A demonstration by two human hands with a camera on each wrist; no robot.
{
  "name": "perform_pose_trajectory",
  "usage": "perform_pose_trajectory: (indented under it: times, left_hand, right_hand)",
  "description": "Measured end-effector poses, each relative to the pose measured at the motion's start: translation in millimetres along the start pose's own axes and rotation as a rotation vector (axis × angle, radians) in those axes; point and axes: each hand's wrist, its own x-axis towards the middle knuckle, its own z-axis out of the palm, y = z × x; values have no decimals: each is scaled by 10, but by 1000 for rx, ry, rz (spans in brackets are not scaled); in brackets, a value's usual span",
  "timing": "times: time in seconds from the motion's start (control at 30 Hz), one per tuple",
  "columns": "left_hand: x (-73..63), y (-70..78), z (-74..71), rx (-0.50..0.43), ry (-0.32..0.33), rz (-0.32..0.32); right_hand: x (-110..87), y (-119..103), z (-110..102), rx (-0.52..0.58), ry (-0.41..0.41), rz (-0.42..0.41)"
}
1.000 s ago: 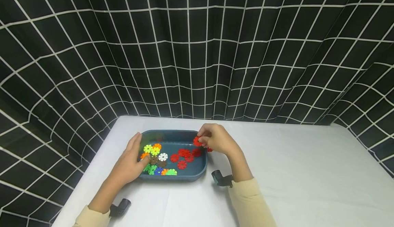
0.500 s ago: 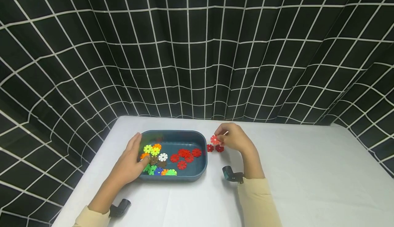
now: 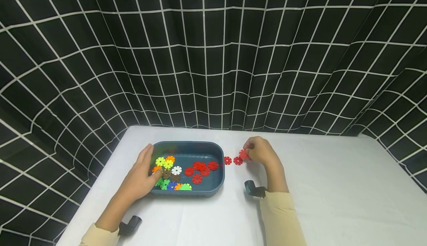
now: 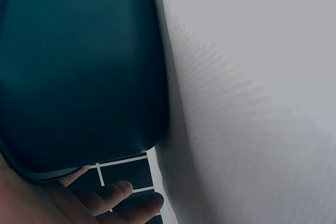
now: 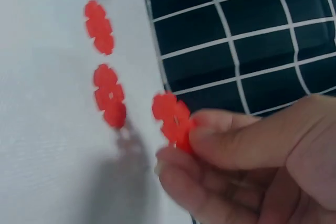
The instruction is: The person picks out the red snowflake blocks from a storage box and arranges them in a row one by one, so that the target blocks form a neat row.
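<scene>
A red snowflake disc [image 5: 171, 118] is pinched between the thumb and fingers of my right hand [image 3: 262, 151], just above the table. Two more red snowflake discs, one near the tray [image 3: 227, 160] and one farther right [image 3: 238, 160], lie flat in a row on the cloth, left of that hand. My left hand [image 3: 140, 175] holds the left end of the blue-grey tray [image 3: 207, 193], thumb over the rim and fingers along the outside. Inside the tray, several red discs [image 3: 197, 179] lie to the right; yellow, orange, white, brown, green and blue ones lie to the left.
A white cloth [image 3: 333, 186] covers the table. Behind it and at the sides hangs a black curtain [image 3: 213, 60] with a white grid. Dark devices are strapped at the left wrist [image 3: 131, 225] and right wrist [image 3: 254, 190].
My right hand has carried a red disc from above the tray's right rim over to the right, past the two discs on the cloth, and lower. The left hand and tray stay put.
</scene>
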Motion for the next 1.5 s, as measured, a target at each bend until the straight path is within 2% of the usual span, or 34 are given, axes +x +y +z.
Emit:
perform_pose_trajectory:
  times: [0.13,0.23,0.5,1.5]
  left_hand:
    - [7,-3,2,3,3,0]
    - [9,-2,1,7,4,-2]
    - [9,-5,0,7,1,0]
    - [3,6,0,-6,5,0]
  right_hand:
    - [-4,47,12,-59,22,93]
    - [-3,81,25,-57,18,136]
    - [48,132,96,-2,5,144]
    - [8,125,83,23,-92,158]
